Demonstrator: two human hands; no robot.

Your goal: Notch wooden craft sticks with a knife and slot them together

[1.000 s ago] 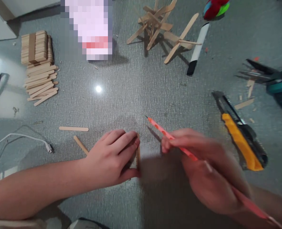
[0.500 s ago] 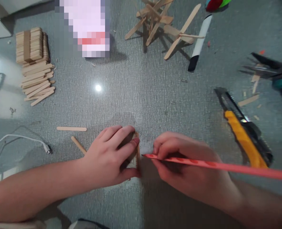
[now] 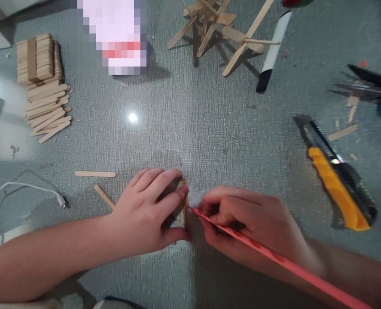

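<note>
The person's left hand (image 3: 151,206) is gripping a narrow wooden strip (image 3: 187,214) against the surface (image 3: 190,133), thumb at its near end and fingertip farther along, its long axis running near to far. The right hand (image 3: 257,219), lying right of the strip, is pinching a pink pencil (image 3: 270,253) whose tip is pointing left at the strip's right edge, contact being unclear.
</note>
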